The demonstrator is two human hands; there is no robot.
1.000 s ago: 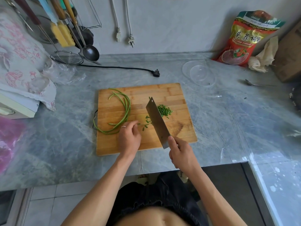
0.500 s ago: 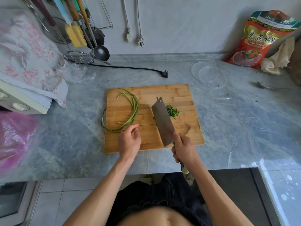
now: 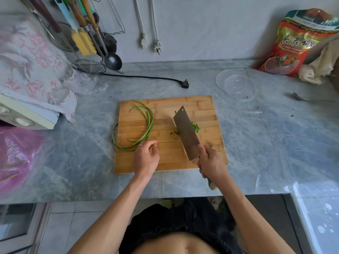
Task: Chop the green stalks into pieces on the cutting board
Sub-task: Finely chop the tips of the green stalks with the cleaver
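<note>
Just beyond your left hand (image 3: 145, 159), the uncut stalks (image 3: 145, 125) lie in a long curl on the board (image 3: 207, 107), one loop hanging off its left edge. They are kept on that side so you can feed them toward the blade one bunch at a time. Your left hand rests on the board with the fingers loosely curled and slightly apart, holding nothing; the fingertips sit right beside the near end of the stalks, which looks like a reach to gather the next bunch. Whether they already touch a stalk, you cannot tell from here.

Between your two hands the board is bare apart from a few stray green bits, which gives you a clear cutting lane.

Your right hand (image 3: 211, 165) is wrapped tight around the handle of the cleaver (image 3: 186, 132), the index finger riding up toward the blade for control. The blade angles away from you and leans with its flat face showing, parked rather than cutting. Just past it, on its far right side, sits the small pile of pieces (image 3: 196, 127), pushed clear so finished cuts don't mix with whole stalks.

Most of the stalks remain whole, so the job looks early.
</note>
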